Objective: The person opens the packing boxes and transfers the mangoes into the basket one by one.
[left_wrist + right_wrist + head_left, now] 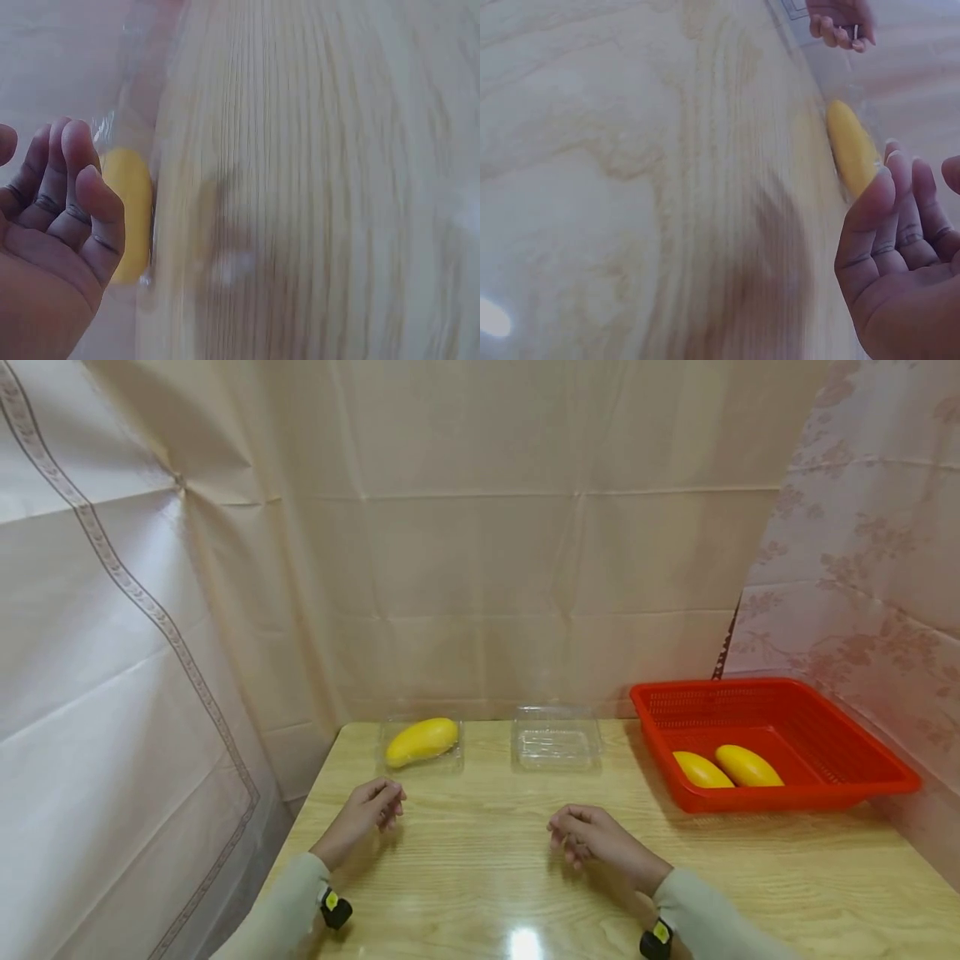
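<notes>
Both left hand (357,819) and right hand (603,842) above table (465,868); fingers loosely bent, gripping nothing. Just beyond left hand: yellow fruit (422,742) in clear tray (452,763). Beyond right hand: second clear tray (557,749). Farther right: red basket (795,797), two more fruits (748,767) inside.

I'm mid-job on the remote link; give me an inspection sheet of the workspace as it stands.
Surface: wood-grain table, with a bright glare spot at the near edge of the head view.
Job's things: one yellow fruit in the left clear container; no fruit in the right clear container; two more yellow fruits in the red basket at right.
Clutter: nothing seen.
Hands: left hand and right hand both hold nothing, fingers loosely bent.
Cables: nothing seen.
Surroundings: beige cloth behind, patterned cloth at right.
</notes>
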### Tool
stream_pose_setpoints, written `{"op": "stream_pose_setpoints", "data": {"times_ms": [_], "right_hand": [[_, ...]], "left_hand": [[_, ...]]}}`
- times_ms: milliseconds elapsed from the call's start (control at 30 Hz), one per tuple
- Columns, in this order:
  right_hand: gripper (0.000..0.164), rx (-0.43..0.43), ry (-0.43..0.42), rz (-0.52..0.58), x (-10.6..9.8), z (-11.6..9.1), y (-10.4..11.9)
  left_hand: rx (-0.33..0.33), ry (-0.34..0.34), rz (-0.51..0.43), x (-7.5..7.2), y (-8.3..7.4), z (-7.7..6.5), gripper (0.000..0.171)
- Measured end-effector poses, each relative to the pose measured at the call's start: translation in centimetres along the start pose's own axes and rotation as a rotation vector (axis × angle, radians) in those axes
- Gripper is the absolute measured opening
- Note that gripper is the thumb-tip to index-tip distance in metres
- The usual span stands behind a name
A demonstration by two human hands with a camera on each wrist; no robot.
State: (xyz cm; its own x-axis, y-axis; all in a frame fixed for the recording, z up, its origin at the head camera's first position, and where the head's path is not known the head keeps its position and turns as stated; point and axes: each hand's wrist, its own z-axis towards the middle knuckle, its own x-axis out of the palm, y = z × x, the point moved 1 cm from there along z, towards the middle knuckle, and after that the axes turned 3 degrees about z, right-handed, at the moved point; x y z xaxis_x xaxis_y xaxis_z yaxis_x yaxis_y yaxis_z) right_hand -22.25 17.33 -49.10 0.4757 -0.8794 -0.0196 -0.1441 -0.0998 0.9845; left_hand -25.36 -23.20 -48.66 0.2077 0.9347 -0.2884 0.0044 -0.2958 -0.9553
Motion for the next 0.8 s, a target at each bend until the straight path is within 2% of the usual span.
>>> {"op": "stream_pose_setpoints", "data": {"times_ms": [133,333,500,800], "right_hand": [[0.042,-0.017,-0.008,0.026,0.1,1.0,0.0],[0.045,-0.031,-0.002,0.062,0.5,2.6,0.0],[0.045,-0.029,-0.012,0.098,0.8,4.2,0.2],[0.042,-0.034,-0.031,0.129,1.8,6.8,1.0]], "left_hand": [[-0.010,-0.030,0.000,-1.0,0.6,0.5,0.050],[-0.034,-0.088,-0.012,-1.5,1.3,0.9,0.042],[-0.041,-0.147,-0.012,-2.4,2.1,1.8,0.037],[-0.055,-0.206,-0.029,-3.8,2.9,3.1,0.037]]}}
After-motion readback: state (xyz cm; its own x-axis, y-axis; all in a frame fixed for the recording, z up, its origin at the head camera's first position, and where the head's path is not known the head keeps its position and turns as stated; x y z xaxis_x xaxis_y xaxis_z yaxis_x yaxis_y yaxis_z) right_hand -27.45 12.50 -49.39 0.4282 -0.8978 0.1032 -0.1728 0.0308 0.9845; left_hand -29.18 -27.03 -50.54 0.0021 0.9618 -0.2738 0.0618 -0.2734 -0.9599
